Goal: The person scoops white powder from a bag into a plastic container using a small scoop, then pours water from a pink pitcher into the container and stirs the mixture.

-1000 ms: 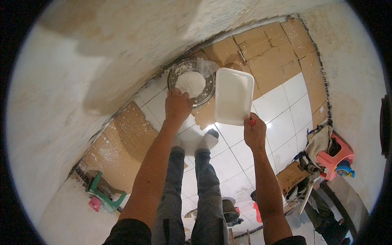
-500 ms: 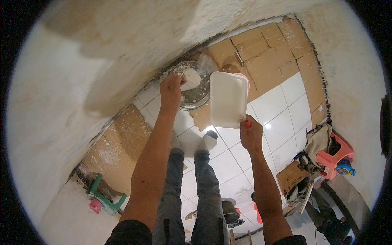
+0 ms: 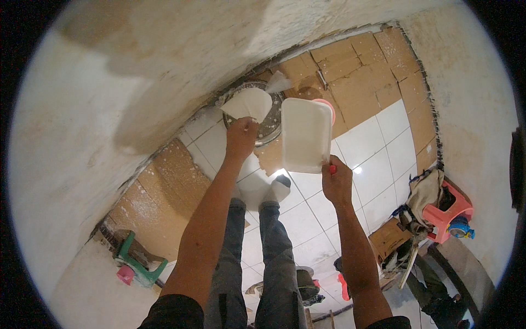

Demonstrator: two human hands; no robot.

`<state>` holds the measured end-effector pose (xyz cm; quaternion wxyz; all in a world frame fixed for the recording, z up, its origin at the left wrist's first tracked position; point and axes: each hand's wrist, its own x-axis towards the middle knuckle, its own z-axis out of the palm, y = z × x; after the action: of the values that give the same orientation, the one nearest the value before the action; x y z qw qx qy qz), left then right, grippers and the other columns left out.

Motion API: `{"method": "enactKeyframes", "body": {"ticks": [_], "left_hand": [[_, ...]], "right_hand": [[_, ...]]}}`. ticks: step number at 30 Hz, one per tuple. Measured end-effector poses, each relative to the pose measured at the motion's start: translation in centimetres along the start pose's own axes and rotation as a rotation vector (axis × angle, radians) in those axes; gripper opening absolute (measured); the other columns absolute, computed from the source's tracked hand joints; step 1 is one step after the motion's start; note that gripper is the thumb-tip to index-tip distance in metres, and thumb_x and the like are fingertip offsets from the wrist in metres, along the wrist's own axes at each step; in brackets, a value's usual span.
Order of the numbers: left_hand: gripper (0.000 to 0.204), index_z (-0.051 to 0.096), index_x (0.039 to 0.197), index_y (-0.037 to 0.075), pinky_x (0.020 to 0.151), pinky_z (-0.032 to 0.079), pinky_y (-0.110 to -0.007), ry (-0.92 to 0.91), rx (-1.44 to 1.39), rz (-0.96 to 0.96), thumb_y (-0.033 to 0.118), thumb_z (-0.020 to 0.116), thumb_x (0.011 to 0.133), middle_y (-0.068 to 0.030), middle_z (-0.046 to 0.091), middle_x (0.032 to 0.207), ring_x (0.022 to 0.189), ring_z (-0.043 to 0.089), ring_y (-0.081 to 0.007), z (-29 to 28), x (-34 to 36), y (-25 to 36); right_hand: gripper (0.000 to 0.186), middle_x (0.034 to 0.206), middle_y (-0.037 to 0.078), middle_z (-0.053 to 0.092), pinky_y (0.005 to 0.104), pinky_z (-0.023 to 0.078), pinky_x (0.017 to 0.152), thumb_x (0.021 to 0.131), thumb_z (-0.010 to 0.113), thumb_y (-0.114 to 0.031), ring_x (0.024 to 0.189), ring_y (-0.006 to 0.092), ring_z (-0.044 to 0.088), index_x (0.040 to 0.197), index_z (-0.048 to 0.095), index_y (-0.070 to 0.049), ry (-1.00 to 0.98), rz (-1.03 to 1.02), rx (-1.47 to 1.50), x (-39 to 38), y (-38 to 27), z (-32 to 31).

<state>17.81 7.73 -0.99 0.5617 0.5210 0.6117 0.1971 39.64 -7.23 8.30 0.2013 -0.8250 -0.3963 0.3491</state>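
My left hand [image 3: 241, 137] grips a flat scraper blade [image 3: 249, 103] loaded with white plaster, held up near the pale plastered wall [image 3: 82, 137]. My right hand [image 3: 337, 183] holds a white rectangular plaster board [image 3: 306, 134] by a red handle, just right of the blade. Far below both, a round metal basin [image 3: 271, 129] sits on the floor, partly hidden by the blade and the board. My legs and white shoes stand under the hands.
Brown cardboard sheets [image 3: 356, 66] cover the floor along the walls, with white tiles [image 3: 372, 159] in the middle. A green stool [image 3: 137, 260] stands lower left. A pink stool [image 3: 446, 211], cloth and tools are piled at the right.
My left hand has come up from the basin with plaster on the blade, toward the wall. The right hand has raised the white board slightly alongside it.
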Motion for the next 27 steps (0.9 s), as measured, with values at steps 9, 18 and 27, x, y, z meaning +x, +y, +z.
{"method": "enactKeyframes", "body": {"ticks": [9,18,27], "left_hand": [[0.024,0.065,0.094,-0.001,0.086,0.046,-0.047,0.123,0.591,0.299,0.022,0.060,0.086,-0.0204,0.062,0.099,0.093,0.059,-0.0374,-0.5,0.3,-5.7],[0.026,0.064,0.090,-0.001,0.080,0.049,-0.046,0.078,0.506,0.130,0.024,0.055,0.086,-0.0222,0.065,0.091,0.088,0.062,-0.0385,-0.9,-1.5,-5.2],[0.031,0.065,0.098,0.004,0.075,0.052,-0.039,-0.034,-0.237,-0.232,0.032,0.051,0.095,-0.0109,0.067,0.095,0.084,0.065,-0.0235,0.8,-4.0,-4.0]], "right_hand": [[0.016,0.077,0.022,0.064,0.0439,0.050,0.062,0.085,0.054,-0.010,0.072,0.0399,0.064,0.098,0.062,-0.004,-0.014,-0.034,0.009,-0.1,-1.3,0.0],[0.015,0.074,0.021,0.063,0.0442,0.050,0.062,0.086,0.055,-0.012,0.071,0.0398,0.064,0.097,0.061,-0.004,-0.010,-0.022,-0.009,-0.4,-0.6,0.5],[0.016,0.076,0.021,0.063,0.0451,0.049,0.063,0.089,0.052,-0.016,0.073,0.0407,0.063,0.097,0.062,-0.006,-0.017,-0.062,0.000,-0.7,-1.4,0.7]]}}
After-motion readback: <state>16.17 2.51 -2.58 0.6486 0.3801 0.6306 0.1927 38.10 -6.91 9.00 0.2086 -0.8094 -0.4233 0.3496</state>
